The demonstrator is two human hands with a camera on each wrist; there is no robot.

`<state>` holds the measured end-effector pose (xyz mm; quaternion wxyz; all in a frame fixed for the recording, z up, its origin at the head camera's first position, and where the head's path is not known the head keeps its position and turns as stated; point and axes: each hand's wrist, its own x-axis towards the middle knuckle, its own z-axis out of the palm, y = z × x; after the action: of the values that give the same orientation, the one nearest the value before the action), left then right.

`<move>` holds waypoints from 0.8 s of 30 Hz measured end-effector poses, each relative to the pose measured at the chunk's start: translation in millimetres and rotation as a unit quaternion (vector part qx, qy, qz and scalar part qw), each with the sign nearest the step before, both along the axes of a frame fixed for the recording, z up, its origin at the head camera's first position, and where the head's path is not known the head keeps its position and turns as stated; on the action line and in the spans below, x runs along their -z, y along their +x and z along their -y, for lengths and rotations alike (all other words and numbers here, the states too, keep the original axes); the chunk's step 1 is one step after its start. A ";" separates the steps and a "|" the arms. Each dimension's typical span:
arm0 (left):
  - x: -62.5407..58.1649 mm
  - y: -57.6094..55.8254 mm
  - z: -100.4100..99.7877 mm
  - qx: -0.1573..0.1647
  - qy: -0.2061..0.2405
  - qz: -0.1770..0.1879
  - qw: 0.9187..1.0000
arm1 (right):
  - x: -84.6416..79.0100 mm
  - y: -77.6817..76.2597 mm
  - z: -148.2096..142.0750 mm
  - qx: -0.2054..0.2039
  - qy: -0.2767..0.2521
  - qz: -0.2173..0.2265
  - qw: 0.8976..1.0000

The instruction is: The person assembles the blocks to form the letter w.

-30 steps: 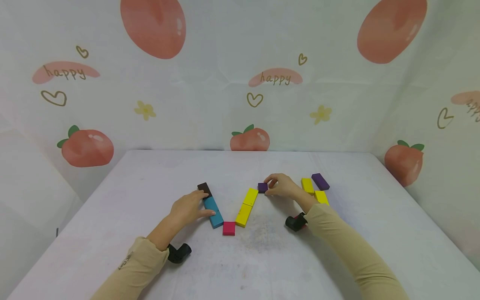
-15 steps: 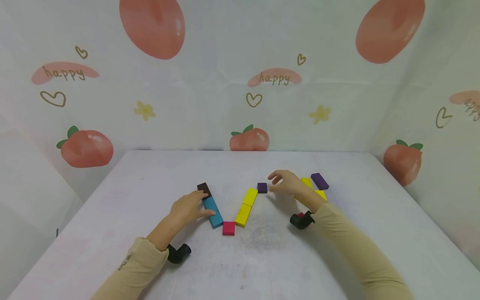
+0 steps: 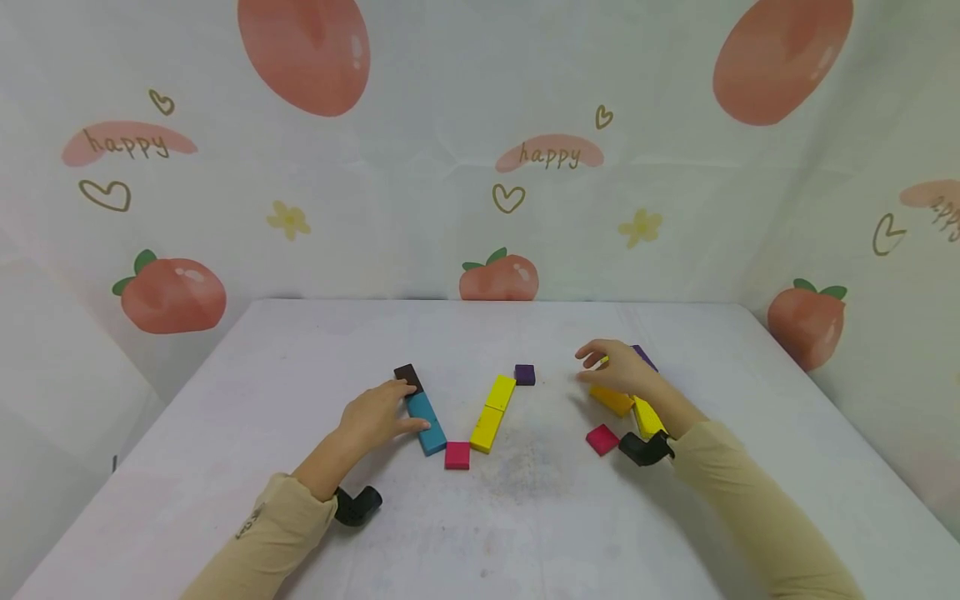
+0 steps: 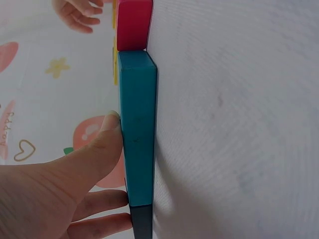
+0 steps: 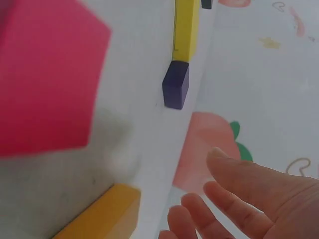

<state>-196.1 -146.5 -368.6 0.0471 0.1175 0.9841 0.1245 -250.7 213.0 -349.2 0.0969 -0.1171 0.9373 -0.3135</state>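
My left hand [image 3: 375, 419] rests on a row of flat blocks, its thumb touching the blue block [image 4: 137, 134] and its fingertips at the dark brown block [image 3: 406, 375] beyond. A red square block [image 3: 457, 456] lies at the row's near end. From there, two yellow blocks [image 3: 494, 412] slant up to a small purple square block [image 3: 525, 375], together making a V shape. Over the loose blocks on the right hovers my right hand [image 3: 622, 371], fingers loosely bent, holding nothing. Under or beside it lie an orange block [image 3: 611, 402] and a yellow block [image 3: 648, 418].
Another red square block [image 3: 602, 440] sits near the right wrist's black camera mount [image 3: 647, 448]. A long purple block [image 3: 644, 357] is partly hidden behind the right hand. A patterned cloth [image 3: 420, 167] hangs behind the white table [image 3: 480, 533].
My right hand has let go of the small purple square block and moved right, over the loose blocks. The left hand and the laid-out blocks have stayed put.
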 end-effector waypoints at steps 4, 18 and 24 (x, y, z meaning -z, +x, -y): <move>0.1 0.0 0.8 -0.001 -0.002 -0.001 1.000 | 3.5 5.5 -12.3 0.015 0.007 -0.001 1.000; -1.1 0.5 0.3 0.001 -0.006 0.000 1.000 | 17.9 17.3 -29.0 0.042 0.013 0.011 0.999; -0.4 0.4 0.4 -0.001 -0.005 0.002 1.000 | 21.2 20.2 -29.0 0.044 0.016 0.008 0.999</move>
<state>-195.7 -146.9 -368.2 0.0492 0.1161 0.9847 0.1201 -230.5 242.1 -370.4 0.0923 -0.0715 0.9458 -0.3032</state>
